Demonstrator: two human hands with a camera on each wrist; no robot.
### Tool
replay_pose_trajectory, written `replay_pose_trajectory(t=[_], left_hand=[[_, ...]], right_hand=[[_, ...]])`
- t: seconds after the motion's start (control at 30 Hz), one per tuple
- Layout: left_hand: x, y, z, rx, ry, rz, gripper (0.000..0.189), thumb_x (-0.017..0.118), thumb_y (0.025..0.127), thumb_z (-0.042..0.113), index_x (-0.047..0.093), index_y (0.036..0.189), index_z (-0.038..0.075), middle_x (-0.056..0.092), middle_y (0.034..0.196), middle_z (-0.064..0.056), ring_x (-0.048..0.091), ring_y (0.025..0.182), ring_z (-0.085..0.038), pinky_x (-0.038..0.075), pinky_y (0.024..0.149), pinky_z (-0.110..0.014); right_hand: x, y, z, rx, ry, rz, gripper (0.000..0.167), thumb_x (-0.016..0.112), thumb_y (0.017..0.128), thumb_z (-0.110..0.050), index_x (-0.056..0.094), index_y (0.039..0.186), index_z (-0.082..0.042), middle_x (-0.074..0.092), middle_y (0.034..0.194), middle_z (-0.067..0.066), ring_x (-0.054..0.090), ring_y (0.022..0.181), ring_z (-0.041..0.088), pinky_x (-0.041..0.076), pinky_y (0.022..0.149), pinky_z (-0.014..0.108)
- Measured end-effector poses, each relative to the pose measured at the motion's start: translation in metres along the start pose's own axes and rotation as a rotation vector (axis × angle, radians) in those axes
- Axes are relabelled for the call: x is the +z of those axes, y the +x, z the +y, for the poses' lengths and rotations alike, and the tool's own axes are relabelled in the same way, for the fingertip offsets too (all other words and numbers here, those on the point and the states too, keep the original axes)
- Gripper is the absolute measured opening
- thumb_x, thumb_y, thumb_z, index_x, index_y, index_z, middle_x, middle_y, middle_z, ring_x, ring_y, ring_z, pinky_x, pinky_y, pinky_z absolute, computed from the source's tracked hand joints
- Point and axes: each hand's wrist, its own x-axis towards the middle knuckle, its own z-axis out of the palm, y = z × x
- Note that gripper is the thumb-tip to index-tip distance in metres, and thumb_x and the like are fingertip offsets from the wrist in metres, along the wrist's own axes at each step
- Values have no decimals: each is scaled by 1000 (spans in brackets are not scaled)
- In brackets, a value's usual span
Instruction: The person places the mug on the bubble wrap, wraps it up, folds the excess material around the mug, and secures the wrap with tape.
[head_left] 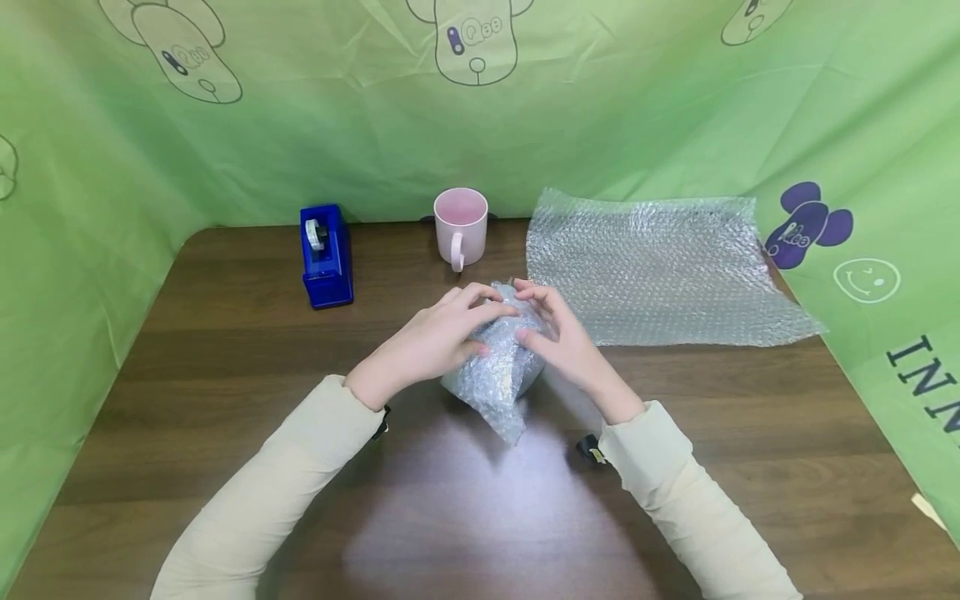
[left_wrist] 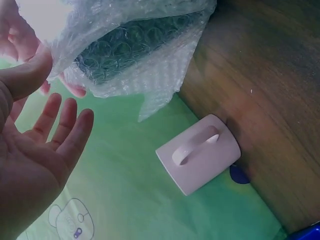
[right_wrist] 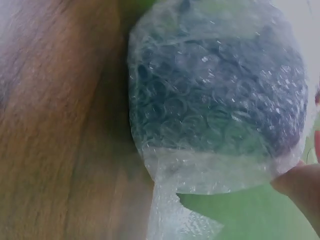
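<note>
Crinkly bubble wrap (head_left: 487, 379) already goes round your dark, rounded item (right_wrist: 210, 95), mid-table under your hands, but looks like closing it up is still left: pointy flaps (head_left: 510, 423) stick out, no tape showing. Your left hand (head_left: 435, 333) pinches the wrap's top, your right hand (head_left: 568, 348) grips its 2 o'clock side. Smooth pink mug (head_left: 468, 233) near 11 is bare, flat bubbly sheet (head_left: 652, 275) at 2 unused, glossy blue tape dispenser (head_left: 330, 287) at 10.

L hand (head_left: 431, 337), R hand (head_left: 566, 346) – close tog., fingers (head_left: 492, 312) bent – arms (head_left: 273, 475) angled in
</note>
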Motion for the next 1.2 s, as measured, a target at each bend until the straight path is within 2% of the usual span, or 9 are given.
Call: replay_pose_trajectory(t=[0.1, 0.27, 0.4, 0.53, 0.83, 0.93, 1.07, 1.2], left_hand=[[-1, 0, 0, -14, 1, -10, 50, 70, 86, 14, 54, 133, 24, 49, 136, -2, 48, 122, -24, 55, 81, -43], [-2, 1, 0, -36, 4, -25, 50, 70, 86, 16, 54, 133, 25, 48, 138, -2, 48, 123, -23, 54, 82, -45], [-3, 0, 0, -49, 13, -26, 50, 70, 86, 17, 54, 133, 25, 48, 138, -1, 48, 123, -23, 54, 82, -45], [-3, 1, 0, -56, 26, -30, 52, 71, 86, 19, 54, 134, 26, 48, 138, -2, 49, 122, -23, 54, 83, -45], [-4, 2, 0, -55, 41, -36, 55, 72, 85, 20, 52, 136, 25, 52, 134, -3, 52, 117, -24, 53, 86, -43], [-4, 2, 1, -73, 35, -42, 58, 72, 84, 20, 50, 138, 24, 53, 134, -2, 52, 118, -24, 52, 89, -43], [-4, 5, 2, -130, 8, -73, 62, 72, 84, 21, 45, 141, 23, 54, 134, -1, 52, 120, -23, 52, 91, -44], [-5, 9, 2, -199, -54, -123, 57, 72, 85, 21, 47, 137, 15, 60, 125, -4, 55, 117, -21, 51, 93, -41]], right_hand=[[-2, 2, -1, 25, 55, 14, 28, 49, 92, 1, 39, 117, 6, 27, 153, 25, 26, 143, 41, 18, 119, 54], [-2, 4, -1, 20, 55, 44, 7, 46, 96, -1, 41, 100, 3, 32, 151, 25, 32, 140, 42, 29, 113, 57], [0, 5, -2, 0, 43, 68, 7, 45, 97, 0, 42, 93, 6, 36, 149, 26, 34, 140, 40, 29, 114, 57], [1, 5, -1, -14, 30, 81, 8, 45, 97, 0, 43, 93, 6, 38, 147, 26, 36, 138, 40, 28, 114, 57], [5, 5, -2, -3, 16, 127, 7, 44, 98, -2, 43, 96, 4, 44, 142, 24, 46, 129, 42, 40, 102, 52], [7, 5, -2, 9, 23, 151, 7, 44, 98, -2, 42, 97, 5, 44, 140, 24, 47, 128, 42, 42, 101, 46], [10, 4, -3, 30, 37, 200, 8, 44, 98, -1, 42, 97, 7, 47, 136, 25, 51, 124, 41, 45, 96, 29], [14, 4, -3, 46, 47, 254, 9, 45, 97, -1, 42, 97, 7, 48, 135, 24, 54, 119, 42, 47, 88, 18]])
